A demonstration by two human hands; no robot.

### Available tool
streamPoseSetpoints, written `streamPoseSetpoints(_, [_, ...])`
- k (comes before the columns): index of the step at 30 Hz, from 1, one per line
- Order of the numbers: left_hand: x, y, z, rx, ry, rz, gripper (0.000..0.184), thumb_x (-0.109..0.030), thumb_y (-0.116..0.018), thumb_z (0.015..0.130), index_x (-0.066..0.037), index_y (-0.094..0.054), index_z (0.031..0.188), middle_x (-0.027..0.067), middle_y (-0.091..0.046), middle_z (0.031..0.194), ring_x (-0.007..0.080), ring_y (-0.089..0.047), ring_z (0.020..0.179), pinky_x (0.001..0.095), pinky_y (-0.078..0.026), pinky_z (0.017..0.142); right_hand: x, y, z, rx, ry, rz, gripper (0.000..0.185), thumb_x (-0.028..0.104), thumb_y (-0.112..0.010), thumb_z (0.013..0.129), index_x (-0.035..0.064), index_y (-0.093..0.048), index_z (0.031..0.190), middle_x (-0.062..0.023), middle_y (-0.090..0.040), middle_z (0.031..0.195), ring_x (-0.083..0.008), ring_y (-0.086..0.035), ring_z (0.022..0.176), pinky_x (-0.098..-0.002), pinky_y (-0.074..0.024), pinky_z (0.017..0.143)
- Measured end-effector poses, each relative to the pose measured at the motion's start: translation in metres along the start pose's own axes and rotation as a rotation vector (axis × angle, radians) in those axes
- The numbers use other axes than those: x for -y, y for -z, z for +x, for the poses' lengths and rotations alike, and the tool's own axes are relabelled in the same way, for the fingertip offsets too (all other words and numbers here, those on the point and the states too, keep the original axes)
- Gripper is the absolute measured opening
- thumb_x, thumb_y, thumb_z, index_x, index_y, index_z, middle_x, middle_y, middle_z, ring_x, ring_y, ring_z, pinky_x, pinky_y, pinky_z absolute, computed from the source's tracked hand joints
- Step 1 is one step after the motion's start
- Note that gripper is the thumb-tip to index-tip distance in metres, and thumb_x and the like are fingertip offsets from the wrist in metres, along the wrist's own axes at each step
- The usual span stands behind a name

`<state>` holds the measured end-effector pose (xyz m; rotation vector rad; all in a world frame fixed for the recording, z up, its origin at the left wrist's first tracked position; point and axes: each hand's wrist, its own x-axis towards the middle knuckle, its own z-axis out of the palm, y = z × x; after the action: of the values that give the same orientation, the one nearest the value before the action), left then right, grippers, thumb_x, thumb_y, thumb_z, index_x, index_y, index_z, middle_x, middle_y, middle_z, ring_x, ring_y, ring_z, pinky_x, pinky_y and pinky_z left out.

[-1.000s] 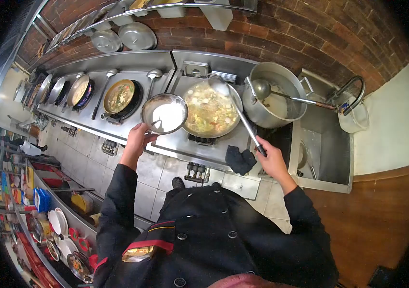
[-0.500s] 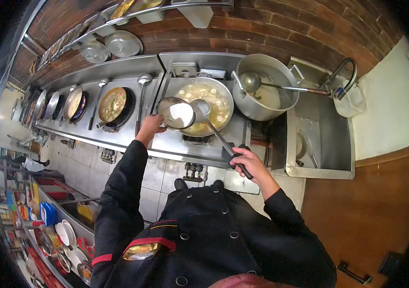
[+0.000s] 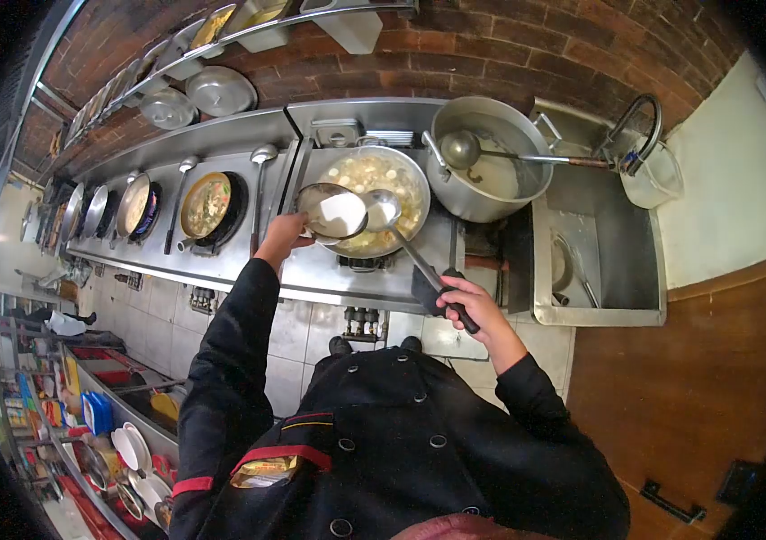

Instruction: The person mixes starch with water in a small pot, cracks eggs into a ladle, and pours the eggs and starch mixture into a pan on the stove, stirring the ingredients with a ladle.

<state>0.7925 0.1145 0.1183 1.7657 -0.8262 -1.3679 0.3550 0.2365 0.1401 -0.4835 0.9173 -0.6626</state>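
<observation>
My left hand [image 3: 282, 238] grips the rim of a metal bowl [image 3: 318, 225] with white contents, tilted over the near left side of a wide pan of soup [image 3: 367, 168]. Pale round pieces float in the broth. My right hand [image 3: 475, 310] is closed round the black handle of a ladle [image 3: 417, 262]. The ladle's bowl is over the soup, close against the right edge of the metal bowl. Whether it touches that rim I cannot tell.
Right of the soup stands a big stockpot [image 3: 491, 193] with another ladle [image 3: 462, 149] across it, then a sink [image 3: 572, 261] with a faucet [image 3: 648, 135]. Leftward along the stove are a frying pan [image 3: 206, 205] and several more pans. A shelf rail [image 3: 248, 32] runs above.
The metal bowl and the ladle head have shifted slightly right over the soup, and the ladle head looks a little lower. The whole view has turned slightly. Both hands keep their grips.
</observation>
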Motion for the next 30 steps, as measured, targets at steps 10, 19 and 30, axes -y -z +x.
streamPoseSetpoints(10, [-0.014, 0.015, -0.024, 0.065, -0.081, -0.379, 0.027, -0.013, -0.049, 0.095, 0.007, -0.059, 0.110, 0.0177, -0.062, 0.114, 0.0308, -0.068, 0.098, 0.0346, -0.059, 0.088, 0.006, -0.030, -0.002, -0.169, 0.240, -0.655, 0.056, 0.004, -0.064, 0.091, 0.0007, -0.044, 0.143, -0.0077, -0.063, 0.083, -0.0102, -0.055, 0.057, -0.0262, -0.0433, 0.046])
streamPoseSetpoints(19, [-0.033, 0.084, -0.005, -0.006, -0.130, -0.466, 0.021, -0.011, -0.051, 0.095, 0.005, -0.054, 0.108, 0.0136, -0.061, 0.104, 0.0291, -0.069, 0.090, 0.0366, -0.060, 0.079, 0.013, -0.074, -0.030, -0.395, 0.723, -1.073, 0.047, 0.000, -0.065, 0.087, 0.0027, -0.058, 0.134, -0.0107, -0.071, 0.096, -0.0104, -0.064, 0.082, -0.0264, -0.0506, 0.074])
streamPoseSetpoints(30, [0.013, 0.184, 0.120, -0.054, -0.124, -0.554, 0.014, -0.006, -0.056, 0.091, 0.004, -0.053, 0.102, 0.0145, -0.062, 0.095, 0.0249, -0.067, 0.074, 0.0320, -0.060, 0.068, 0.008, -0.099, 0.074, -0.672, 0.416, -1.490, 0.055, 0.004, -0.066, 0.080, 0.0091, -0.057, 0.134, -0.0229, -0.067, 0.109, -0.0420, -0.064, 0.100, -0.0449, -0.0520, 0.086])
